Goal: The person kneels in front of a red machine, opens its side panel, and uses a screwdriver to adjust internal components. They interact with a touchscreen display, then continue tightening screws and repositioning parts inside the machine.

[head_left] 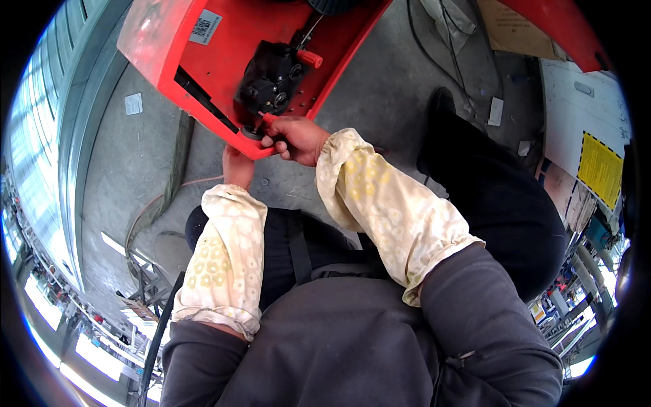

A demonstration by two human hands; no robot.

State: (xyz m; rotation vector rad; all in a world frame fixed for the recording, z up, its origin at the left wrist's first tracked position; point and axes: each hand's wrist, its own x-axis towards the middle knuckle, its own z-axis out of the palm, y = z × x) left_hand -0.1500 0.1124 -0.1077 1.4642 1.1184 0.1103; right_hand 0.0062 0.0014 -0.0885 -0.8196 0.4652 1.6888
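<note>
A red metal housing (146,51), probably a wire feeder, stands tilted before me with its inside facing up. Within it sits a black drive mechanism (271,78) with rollers and a red tension knob (310,59). My right hand (300,139) is at the near corner of the housing, its fingers curled in beside a small red lever (269,119). What lies between those fingers is hidden. Below that same corner is my left hand (237,166), its fingers out of sight behind the red edge. Pale flowered sleeve covers are on both forearms.
Grey concrete floor (352,102) surrounds the housing. Dark cables (424,47) and a cardboard box (515,27) lie at the far right. A white panel with a yellow sign (600,166) stands on the right. A hose (159,203) runs along the floor on the left.
</note>
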